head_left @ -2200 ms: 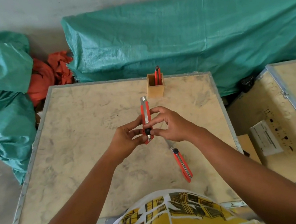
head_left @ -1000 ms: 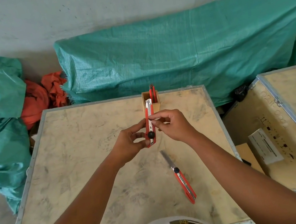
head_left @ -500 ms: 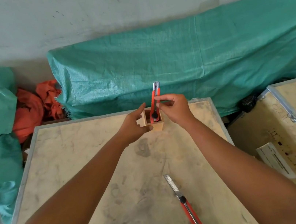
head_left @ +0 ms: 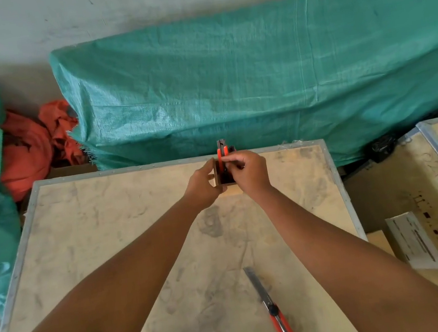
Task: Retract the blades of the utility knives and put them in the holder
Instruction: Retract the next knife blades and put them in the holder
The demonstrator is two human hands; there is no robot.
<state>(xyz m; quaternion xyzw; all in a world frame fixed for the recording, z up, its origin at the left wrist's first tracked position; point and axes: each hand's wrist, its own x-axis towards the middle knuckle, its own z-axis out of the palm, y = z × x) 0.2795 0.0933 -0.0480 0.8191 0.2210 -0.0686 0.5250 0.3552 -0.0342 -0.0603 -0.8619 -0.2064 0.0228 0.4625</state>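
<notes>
Both arms reach forward to the far edge of the table (head_left: 111, 253), where a small wooden holder (head_left: 218, 176) stands. The left hand (head_left: 202, 186) is cupped against the holder's left wall, its grip closed on that wall and steadying it. The right hand (head_left: 246, 173) sits at the holder's right side, with its fingertips (head_left: 229, 158) pinched near the top of the orange utility knives (head_left: 222, 154) that stand upright in the holder. Whether that grip is clenched on one of the knives or only resting against them cannot be told, since the fingers cover the spot. The knives' dark upper ends rise just above the rim (how many stand there is hard to count).

Near the table's front edge, well apart from the holder, another utility knife (head_left: 282, 324) lies flat with its blade (head_left: 255, 281) extended and pointing toward the far side. Behind the table lies a green tarp (head_left: 269, 73), with orange cloth (head_left: 30, 148) bunched to its left. To the right stands a wooden crate (head_left: 437, 190) bearing a white label (head_left: 415, 241).
</notes>
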